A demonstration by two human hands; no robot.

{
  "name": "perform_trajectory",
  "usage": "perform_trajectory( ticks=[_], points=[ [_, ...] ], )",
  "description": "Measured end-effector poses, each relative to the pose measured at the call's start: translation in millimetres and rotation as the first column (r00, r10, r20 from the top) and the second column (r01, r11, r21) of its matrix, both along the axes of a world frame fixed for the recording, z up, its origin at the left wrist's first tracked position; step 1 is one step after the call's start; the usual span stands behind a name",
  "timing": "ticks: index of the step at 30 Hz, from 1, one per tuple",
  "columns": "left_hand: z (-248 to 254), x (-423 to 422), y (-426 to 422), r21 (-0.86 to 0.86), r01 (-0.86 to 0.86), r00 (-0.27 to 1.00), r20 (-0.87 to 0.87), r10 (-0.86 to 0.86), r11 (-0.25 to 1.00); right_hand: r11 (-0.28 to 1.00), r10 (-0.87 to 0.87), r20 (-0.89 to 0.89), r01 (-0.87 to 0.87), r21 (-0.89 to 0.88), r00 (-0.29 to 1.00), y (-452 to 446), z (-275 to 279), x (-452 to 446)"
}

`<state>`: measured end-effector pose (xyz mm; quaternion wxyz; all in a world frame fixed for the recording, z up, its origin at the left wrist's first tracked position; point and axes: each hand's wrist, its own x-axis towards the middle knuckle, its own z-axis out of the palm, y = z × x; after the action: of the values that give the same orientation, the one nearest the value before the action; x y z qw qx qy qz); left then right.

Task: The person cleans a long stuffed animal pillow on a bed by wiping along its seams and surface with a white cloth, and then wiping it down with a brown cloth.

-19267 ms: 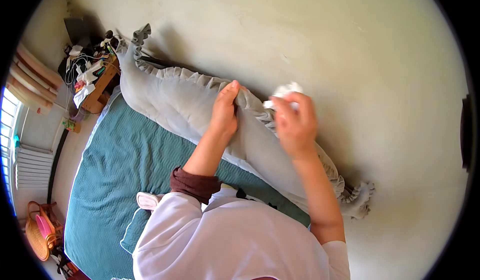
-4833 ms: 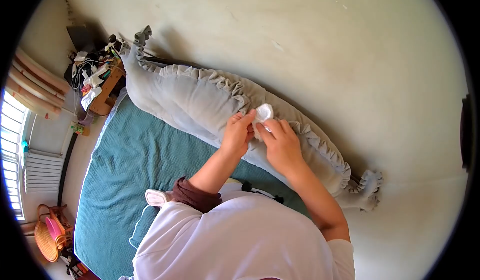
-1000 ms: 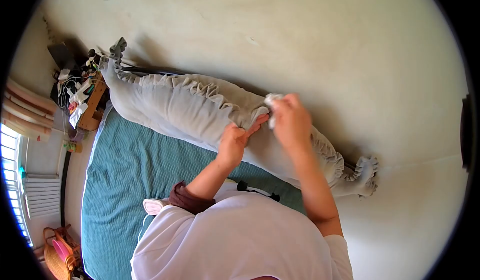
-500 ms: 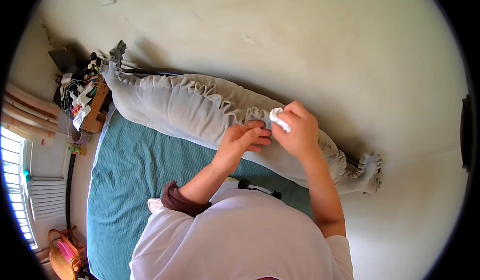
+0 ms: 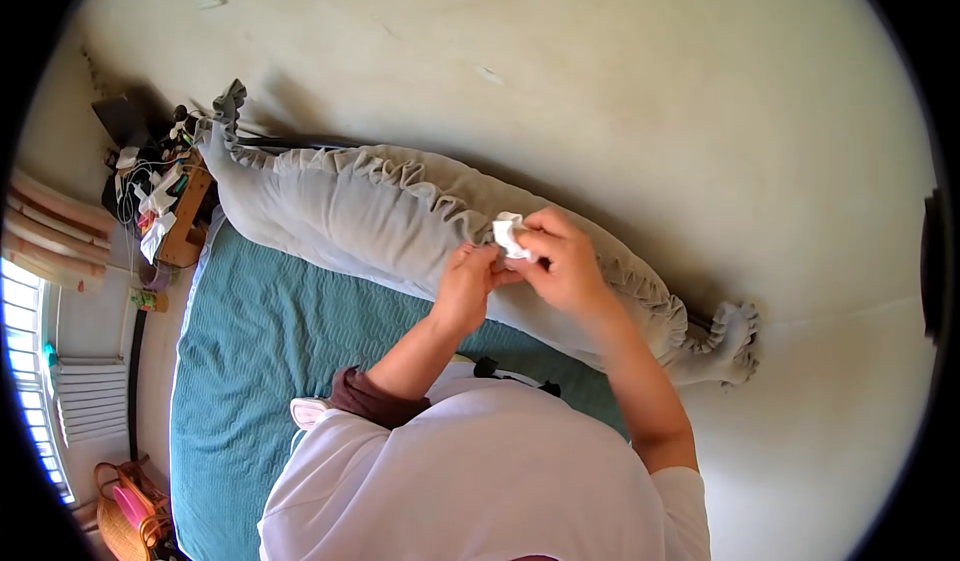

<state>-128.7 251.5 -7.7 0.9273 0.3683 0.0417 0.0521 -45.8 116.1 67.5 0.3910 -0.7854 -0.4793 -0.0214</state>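
A crumpled white tissue [image 5: 508, 235] is pinched in my right hand [image 5: 566, 269], in front of the long grey headboard cover [image 5: 350, 206]. Close beside it, my left hand [image 5: 463, 289] has its fingers drawn together, nearly meeting the right fingertips. What the left fingers hold, if anything, is hidden. The cover has a gathered ruffle [image 5: 395, 173] along its upper side, and both hands are in front of its middle part. A dark brown sleeve band [image 5: 375, 399] circles my left forearm.
A teal quilted bed cover [image 5: 260, 361] spreads below the headboard. At the left stands a cluttered wooden bedside table [image 5: 185, 226] with cables and papers. A woven basket bag [image 5: 120, 526] is at the lower left, near a radiator [image 5: 93, 401]. The pale wall [image 5: 650, 91] rises behind.
My right hand has moved left with the tissue, toward my left hand. My left fingers, partly spread before, have curled together and shifted slightly left.
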Motion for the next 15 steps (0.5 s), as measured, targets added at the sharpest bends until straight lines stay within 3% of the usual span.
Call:
perform_trajectory(
  ticks=[4, 7, 9, 12, 15],
  points=[
    [6, -2, 0, -0.104, -0.013, 0.999, -0.048, 0.008, 0.995, 0.998, -0.059, 0.066, 0.06, -0.024, 0.996, 26, -1, 0],
    [2, 8, 0, -0.119, -0.02, 0.999, 0.031, 0.024, 0.993, 0.994, -0.095, 0.141, 0.102, -0.049, 0.985, 22, -1, 2],
    [-12, 9, -1, -0.257, -0.056, 0.996, -0.078, 0.037, 0.965, 0.996, -0.092, 0.258, 0.094, 0.003, 0.962, 7, -2, 5],
    [-3, 7, -2, -0.217, -0.041, 0.997, -0.078, 0.024, 0.975, 0.972, -0.196, 0.247, 0.221, -0.077, 0.949, -21, 3, 14],
    [-3, 7, -5, -0.226, -0.04, 0.994, -0.104, 0.016, 0.973, 0.98, -0.169, 0.26, 0.191, -0.062, 0.951, -16, -5, 17]
  ],
)
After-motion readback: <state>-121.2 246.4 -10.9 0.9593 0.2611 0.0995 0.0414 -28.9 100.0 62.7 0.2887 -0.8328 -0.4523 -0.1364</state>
